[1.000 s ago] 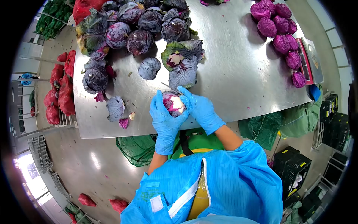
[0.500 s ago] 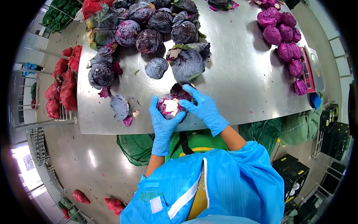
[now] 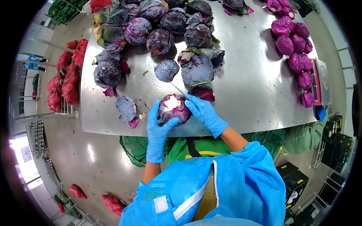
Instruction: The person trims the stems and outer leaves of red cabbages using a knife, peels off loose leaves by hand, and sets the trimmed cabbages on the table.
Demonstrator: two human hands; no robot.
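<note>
A red cabbage (image 3: 177,115) with a white cut stem facing up sits at the table's near edge. My left hand (image 3: 159,130), in a blue glove, grips it from the left, thumb across its near side. At its right side my gloved right hand (image 3: 205,114) has its fingers closed on a knife (image 3: 177,89), whose thin blade points away to the upper left; the handle is hidden. Just beyond that hand lies a loose dark purple leaf (image 3: 204,93). Left of the cabbage are a bluish outer leaf (image 3: 125,108) and a small pale stem piece (image 3: 142,116).
Untrimmed dark cabbages (image 3: 160,40) are heaped at the far left of the metal table (image 3: 249,94). Trimmed bright purple cabbages (image 3: 284,45) line the right side, beside a scale (image 3: 321,81). Red mesh sacks (image 3: 71,86) stand left of the table.
My right hand has left the peeled leaf, which now lies on the table, and a knife blade shows at its fingers. The cabbage is turned slightly in my left hand.
</note>
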